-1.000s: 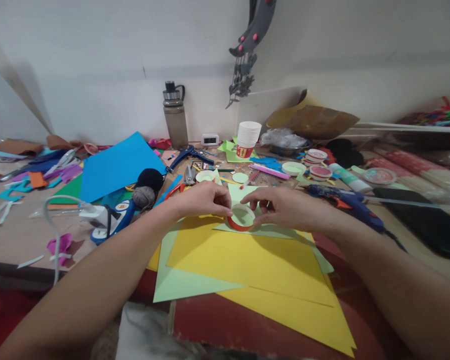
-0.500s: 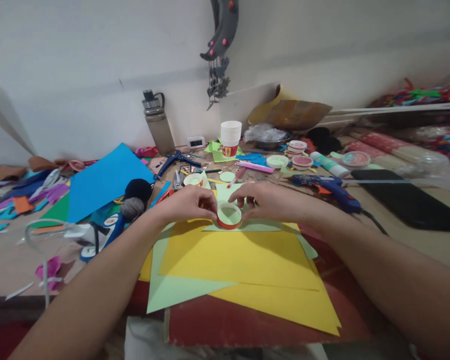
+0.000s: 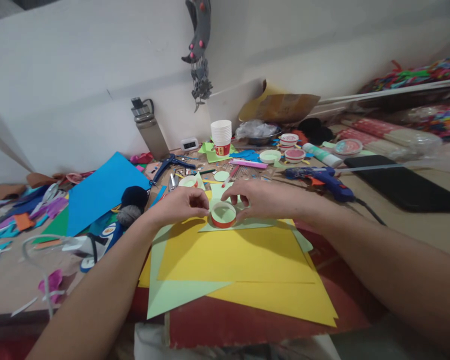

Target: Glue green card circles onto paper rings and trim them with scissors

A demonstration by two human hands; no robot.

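A short red paper ring point(image 3: 222, 214) with a white rim stands on a light green sheet point(image 3: 243, 224), which lies on yellow paper point(image 3: 240, 260). My left hand point(image 3: 180, 205) pinches the ring's left edge with thumb and fingertips. My right hand point(image 3: 260, 199) curls round its right side, fingers pressed against the wall. Both forearms reach in from the bottom corners.
A blue glue gun point(image 3: 324, 177) lies right of my hands, a black slab point(image 3: 401, 190) beyond it. A stack of paper cups point(image 3: 221, 137), small lids point(image 3: 288, 152), a grey bottle point(image 3: 150, 130), blue paper point(image 3: 101, 190), yarn balls point(image 3: 131, 202) and scraps crowd the table.
The view has tilted and shifted, so everything sits a little further left. Both hands keep their hold on the red ring; it has barely moved on the paper.
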